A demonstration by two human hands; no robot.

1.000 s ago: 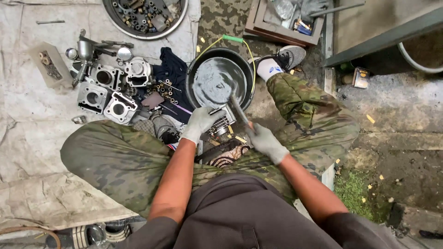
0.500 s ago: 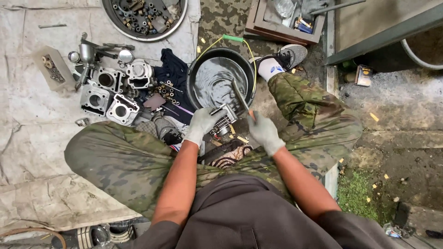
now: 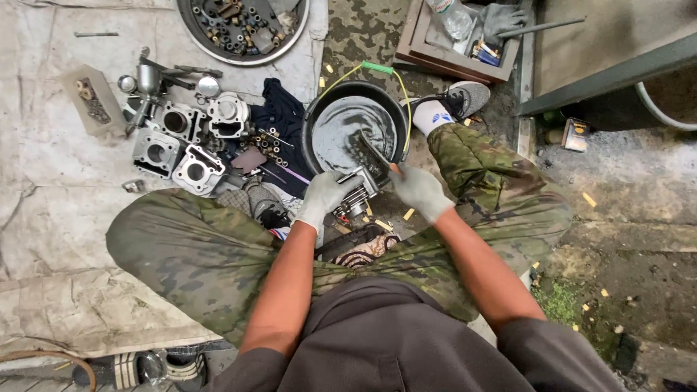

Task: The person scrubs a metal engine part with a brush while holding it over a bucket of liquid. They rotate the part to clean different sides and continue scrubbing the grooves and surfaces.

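My left hand (image 3: 324,196), in a grey glove, is clenched round a finned metal engine part (image 3: 357,187) that I hold over the near rim of the black basin (image 3: 312,120) in the upper middle of the frame. My right hand (image 3: 419,190), gloved too, grips a brush (image 3: 375,154) whose bristle end lies against the top of that part, out over the grey liquid. I judge this to be the scrubbing step: the part is being washed above the basin. The next move, I think, calls for turning the part in my left fingers so the brush reaches between the fins, keeping it over the basin so the drips fall back in

At the left, on the pale sheet (image 3: 43,189), lie cleaned cylinder blocks (image 3: 178,149) beside a dark cloth (image 3: 279,109). A round tray of small parts (image 3: 243,25) sits at the top edge. A wooden box (image 3: 457,40) at upper right holds a clear bottle and a grey glove. A small orange and dark packet (image 3: 576,133) lies at the right on the concrete; its print is too small to tell
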